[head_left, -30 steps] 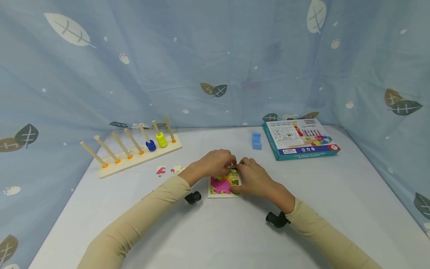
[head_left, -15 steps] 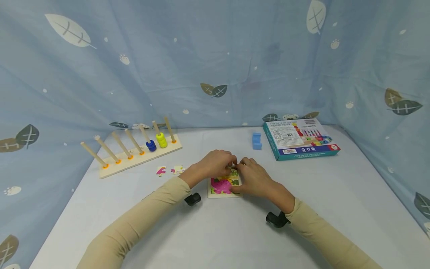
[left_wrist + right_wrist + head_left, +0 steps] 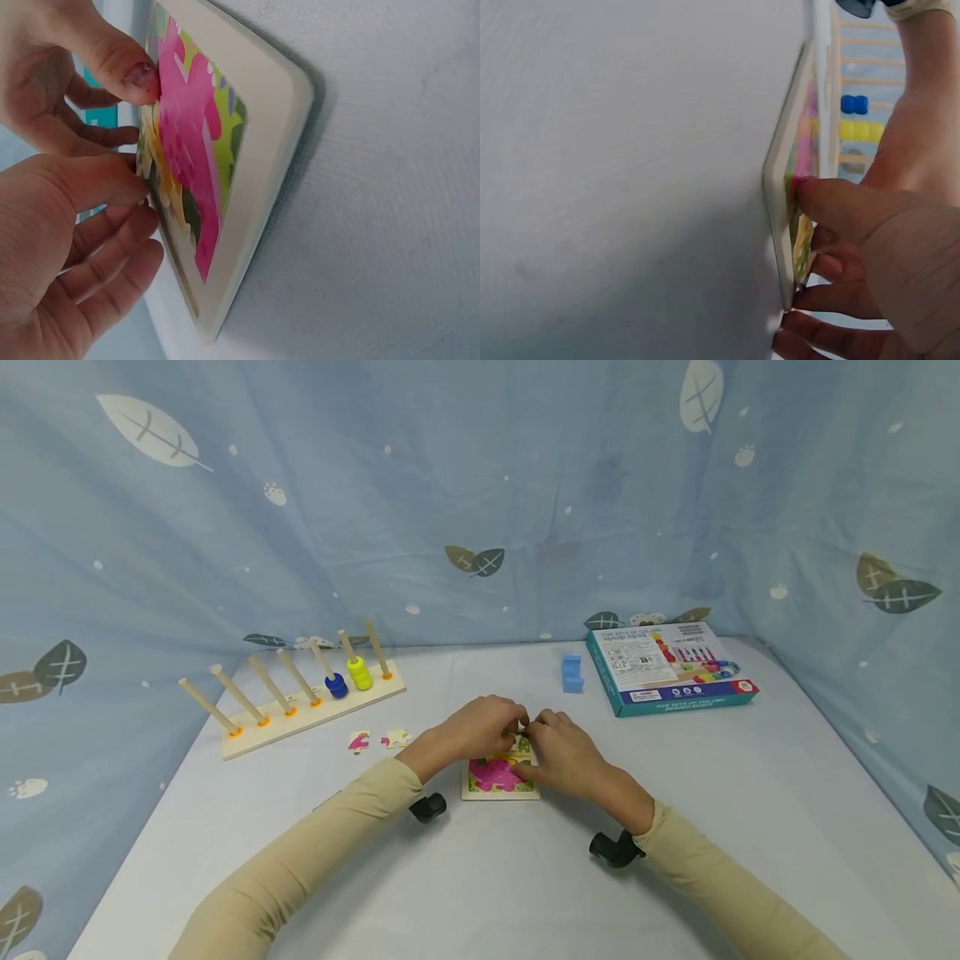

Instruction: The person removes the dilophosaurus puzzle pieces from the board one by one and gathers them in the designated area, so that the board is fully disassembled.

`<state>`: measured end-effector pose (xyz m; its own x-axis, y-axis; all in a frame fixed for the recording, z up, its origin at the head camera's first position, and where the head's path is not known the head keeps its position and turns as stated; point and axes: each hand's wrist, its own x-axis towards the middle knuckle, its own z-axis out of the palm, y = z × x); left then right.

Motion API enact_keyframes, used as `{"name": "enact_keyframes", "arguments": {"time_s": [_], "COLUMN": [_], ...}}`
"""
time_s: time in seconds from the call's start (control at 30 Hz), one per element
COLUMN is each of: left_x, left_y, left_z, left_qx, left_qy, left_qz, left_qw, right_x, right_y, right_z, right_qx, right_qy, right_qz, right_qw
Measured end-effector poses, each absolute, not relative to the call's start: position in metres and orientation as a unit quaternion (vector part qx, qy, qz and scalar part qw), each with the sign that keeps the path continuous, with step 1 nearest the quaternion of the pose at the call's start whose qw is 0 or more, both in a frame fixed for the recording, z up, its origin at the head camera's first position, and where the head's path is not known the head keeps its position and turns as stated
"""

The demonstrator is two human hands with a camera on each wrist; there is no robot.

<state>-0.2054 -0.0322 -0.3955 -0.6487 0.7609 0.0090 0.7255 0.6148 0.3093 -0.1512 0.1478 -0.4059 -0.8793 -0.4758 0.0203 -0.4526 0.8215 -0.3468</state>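
A wooden jigsaw puzzle (image 3: 497, 777) with a pink dinosaur picture lies flat on the white table. My left hand (image 3: 483, 727) bends over its far side. In the left wrist view, that thumb and forefinger come together at the far edge of the picture, seeming to pinch a puzzle piece mostly hidden by the fingers. My right hand (image 3: 566, 756) holds the board's right side, its thumb (image 3: 821, 199) resting on the picture and its fingers curled at the far edge. Two loose puzzle pieces, one pink (image 3: 359, 742) and one mostly pale (image 3: 395, 738), lie left of my left wrist.
A wooden peg rack (image 3: 300, 714) with blue and yellow beads stands at the back left. A blue block (image 3: 572, 674) and a flat toy box (image 3: 671, 670) lie at the back right. Patterned blue cloth (image 3: 480, 485) hangs behind the table.
My right thumb has slid slightly farther up the picture, uncovering more of the board's near right corner. Both hands otherwise stay almost in place.
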Motion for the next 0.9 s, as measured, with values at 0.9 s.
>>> {"name": "enact_keyframes", "arguments": {"time_s": [0.9], "left_x": [-0.196], "left_y": [-0.045], "left_z": [-0.394], "left_qx": [0.446], "left_qy": [0.869], "left_qz": [0.214], "left_qw": [-0.006], "right_x": [-0.154], "right_y": [0.148], "right_z": [-0.408], "right_qx": [-0.223], "right_qy": [0.957], "right_qz": [-0.181], "right_qw": [0.028]}}
